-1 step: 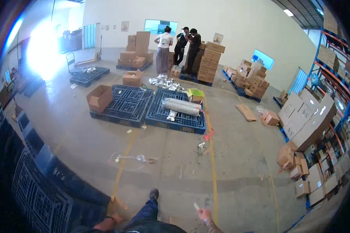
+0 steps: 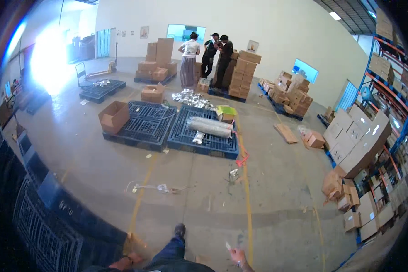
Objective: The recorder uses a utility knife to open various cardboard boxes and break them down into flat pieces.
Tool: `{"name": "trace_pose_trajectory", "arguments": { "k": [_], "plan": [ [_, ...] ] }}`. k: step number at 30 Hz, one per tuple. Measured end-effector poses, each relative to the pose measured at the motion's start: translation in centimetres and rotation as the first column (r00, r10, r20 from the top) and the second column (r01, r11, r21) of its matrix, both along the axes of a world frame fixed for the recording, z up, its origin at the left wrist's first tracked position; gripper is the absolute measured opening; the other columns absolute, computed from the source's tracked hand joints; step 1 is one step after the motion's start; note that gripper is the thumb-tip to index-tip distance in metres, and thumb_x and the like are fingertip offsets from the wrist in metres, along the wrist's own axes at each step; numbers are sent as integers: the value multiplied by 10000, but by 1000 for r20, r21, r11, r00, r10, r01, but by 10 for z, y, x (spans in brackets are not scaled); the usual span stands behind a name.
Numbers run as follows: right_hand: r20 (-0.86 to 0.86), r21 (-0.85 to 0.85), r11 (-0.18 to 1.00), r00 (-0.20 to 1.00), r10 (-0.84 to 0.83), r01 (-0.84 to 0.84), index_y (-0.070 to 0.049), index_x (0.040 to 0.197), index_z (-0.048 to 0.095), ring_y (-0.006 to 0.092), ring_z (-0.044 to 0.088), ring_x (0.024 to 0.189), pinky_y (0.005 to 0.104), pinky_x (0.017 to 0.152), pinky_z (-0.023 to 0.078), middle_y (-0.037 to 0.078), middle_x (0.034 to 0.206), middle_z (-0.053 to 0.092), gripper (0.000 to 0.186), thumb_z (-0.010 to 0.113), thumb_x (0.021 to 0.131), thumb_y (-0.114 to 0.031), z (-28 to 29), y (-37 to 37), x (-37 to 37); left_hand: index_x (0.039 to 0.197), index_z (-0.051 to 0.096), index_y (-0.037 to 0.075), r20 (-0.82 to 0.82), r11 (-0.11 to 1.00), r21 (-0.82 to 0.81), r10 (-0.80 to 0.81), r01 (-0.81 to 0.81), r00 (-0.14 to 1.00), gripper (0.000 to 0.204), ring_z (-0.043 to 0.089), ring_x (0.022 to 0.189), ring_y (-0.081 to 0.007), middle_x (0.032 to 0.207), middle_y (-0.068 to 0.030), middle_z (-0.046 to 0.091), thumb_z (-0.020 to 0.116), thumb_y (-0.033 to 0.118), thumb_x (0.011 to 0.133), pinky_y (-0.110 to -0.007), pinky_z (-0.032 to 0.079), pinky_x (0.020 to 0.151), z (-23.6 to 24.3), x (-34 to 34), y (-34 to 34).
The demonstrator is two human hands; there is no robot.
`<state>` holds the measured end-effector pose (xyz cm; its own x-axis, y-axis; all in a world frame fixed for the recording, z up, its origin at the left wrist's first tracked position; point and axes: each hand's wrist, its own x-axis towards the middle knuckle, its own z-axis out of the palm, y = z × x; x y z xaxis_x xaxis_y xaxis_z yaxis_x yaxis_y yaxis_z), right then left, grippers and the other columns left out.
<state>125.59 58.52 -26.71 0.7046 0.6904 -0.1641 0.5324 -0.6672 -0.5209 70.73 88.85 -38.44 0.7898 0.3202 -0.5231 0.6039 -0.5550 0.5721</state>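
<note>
Low on the right, my right hand (image 2: 237, 255) is closed around a small, flat white piece (image 2: 228, 246) that sticks out past the fingers; its exact kind is too small to make out. My left hand (image 2: 134, 258) hangs at the lower edge beside my leg, close to a stack of dark blue plastic pallets (image 2: 47, 226). Its fingers are blurred, and nothing can be made out in it. One dark shoe (image 2: 180, 229) of mine is on the concrete floor between the hands.
Ahead lie two blue pallets, one with an open carton (image 2: 114, 118), the other with silvery wrapped rolls (image 2: 209, 126). Plastic scraps (image 2: 162, 187) litter the floor. Three people (image 2: 208, 56) stand by stacked cartons (image 2: 244, 75). Racking (image 2: 390, 86) and large boxes (image 2: 356, 140) line the right.
The view has shifted very slightly. Both hands stay low at the lower edge, and the white piece is still in my right hand.
</note>
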Motion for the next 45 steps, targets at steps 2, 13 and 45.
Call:
{"name": "trace_pose_trajectory", "arguments": {
  "k": [2,13,45],
  "plan": [
    [33,-156,934,946,-321,323,-91,949,711,406,658,890,493,778,526,224,923,678,387,541,861,-428,-84,-76,28,1208,645,100,137,962,51,-272,267,952,465,570,1146,-347,1243,-146,627,478,415,909,-494,386,1034,-26,89,52],
    [-329,-737,675,857,-396,29,-53,1393,491,243,534,1240,345,1002,436,153,1343,563,553,551,958,-388,-147,-99,96,993,687,28,-235,928,128,-314,350,920,629,621,1009,-394,1053,-200,678,360,563,937,-492,466,918,55,489,291],
    [-438,-53,870,772,-461,490,-159,723,404,114,311,586,318,504,286,-41,658,357,244,483,946,-221,5,240,691,1158,633,103,-348,967,-217,48,-130,936,412,646,1014,-327,1186,-139,642,424,411,982,-485,497,892,17,871,398]
  ]
}}
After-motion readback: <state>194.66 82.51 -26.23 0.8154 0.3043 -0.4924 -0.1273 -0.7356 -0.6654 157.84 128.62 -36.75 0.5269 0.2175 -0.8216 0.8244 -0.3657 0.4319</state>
